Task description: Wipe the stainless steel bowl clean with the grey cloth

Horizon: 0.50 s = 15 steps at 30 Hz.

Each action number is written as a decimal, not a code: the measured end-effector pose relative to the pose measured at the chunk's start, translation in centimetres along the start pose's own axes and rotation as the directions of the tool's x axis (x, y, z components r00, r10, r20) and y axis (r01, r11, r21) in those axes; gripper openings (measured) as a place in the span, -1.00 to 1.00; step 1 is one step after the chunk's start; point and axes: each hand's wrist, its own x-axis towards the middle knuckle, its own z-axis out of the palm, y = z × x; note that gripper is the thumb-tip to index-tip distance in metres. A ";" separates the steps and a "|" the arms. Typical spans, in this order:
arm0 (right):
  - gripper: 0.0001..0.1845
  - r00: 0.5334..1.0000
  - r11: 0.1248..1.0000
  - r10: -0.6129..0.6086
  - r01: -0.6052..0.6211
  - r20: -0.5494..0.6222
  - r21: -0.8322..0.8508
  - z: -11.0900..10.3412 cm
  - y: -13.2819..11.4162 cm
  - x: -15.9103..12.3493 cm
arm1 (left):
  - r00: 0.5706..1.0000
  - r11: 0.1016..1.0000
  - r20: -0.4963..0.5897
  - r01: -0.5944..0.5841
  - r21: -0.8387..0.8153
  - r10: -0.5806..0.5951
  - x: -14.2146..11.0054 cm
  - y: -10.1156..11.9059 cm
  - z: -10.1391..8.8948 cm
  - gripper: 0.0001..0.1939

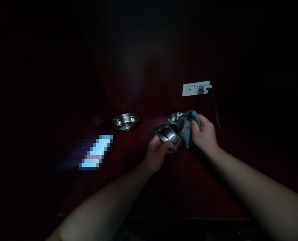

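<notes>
My left hand [157,152] grips a shiny metal bowl [167,135] by its rim, thumb on the near side, and the bowl is tilted above the table. Bunched in my right hand [205,132] is a grey-green cloth [186,127], which hangs down close to the bowl's right side. Whether the cloth touches the bowl I cannot tell. Behind the cloth a second metal bowl [175,116] stands on the table, partly hidden. Farther left sits a stack of shallow metal bowls [125,121].
A lit phone-like screen [96,154], blurred out, lies at the left with a thin cord loop [85,184] below it. On the dark red back wall is a white power socket [196,88] with a plugged-in charger; its dark cable [216,113] runs down. The table's front edge [164,217] shows below my arms.
</notes>
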 end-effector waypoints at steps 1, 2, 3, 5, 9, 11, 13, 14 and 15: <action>-0.83 0.997 1.000 0.025 -0.025 -0.068 -0.002 -0.1 0.2 0.3 | 1.000 1.000 -0.002 0.004 -0.002 -0.004 -0.1 0.0 0.0 -0.52; -0.82 0.992 0.999 0.034 -0.034 -0.122 0.002 -0.3 0.3 0.4 | 1.000 1.000 -0.003 0.009 -0.003 -0.009 -0.1 0.0 0.1 -0.52; -0.79 0.986 1.000 0.031 -0.030 -0.162 0.006 -0.3 0.3 0.4 | 1.000 1.000 0.002 0.016 -0.003 -0.016 -0.2 0.0 0.1 -0.53; -0.72 0.987 1.000 -0.009 0.010 -0.158 0.004 -0.2 -0.2 0.0 | 0.999 1.000 0.027 0.026 -0.002 -0.026 -0.3 0.0 0.2 -0.52; -0.61 0.960 0.970 -0.245 0.243 0.133 0.029 0.8 -1.8 -2.0 | 0.998 1.000 0.059 0.019 -0.013 -0.019 -0.3 0.0 0.4 -0.50; -0.57 0.907 0.952 -0.307 0.296 0.287 0.085 1.0 -2.4 -2.8 | 0.999 1.000 0.039 0.013 -0.019 -0.012 -0.2 0.0 0.5 -0.51; -0.55 0.839 0.929 -0.370 0.347 0.400 0.132 1.0 -2.7 -3.1 | 1.000 1.000 0.027 0.004 -0.029 -0.003 -0.1 0.0 0.5 -0.52; -0.54 0.814 0.921 -0.389 0.360 0.431 0.150 0.8 -2.8 -3.1 | 1.000 0.999 0.025 -0.003 -0.033 0.003 -0.1 0.0 0.5 -0.51; -0.54 0.796 0.914 -0.405 0.370 0.451 0.168 0.7 -2.8 -3.1 | 1.000 0.999 0.026 -0.008 -0.035 0.009 0.0 0.0 0.5 -0.51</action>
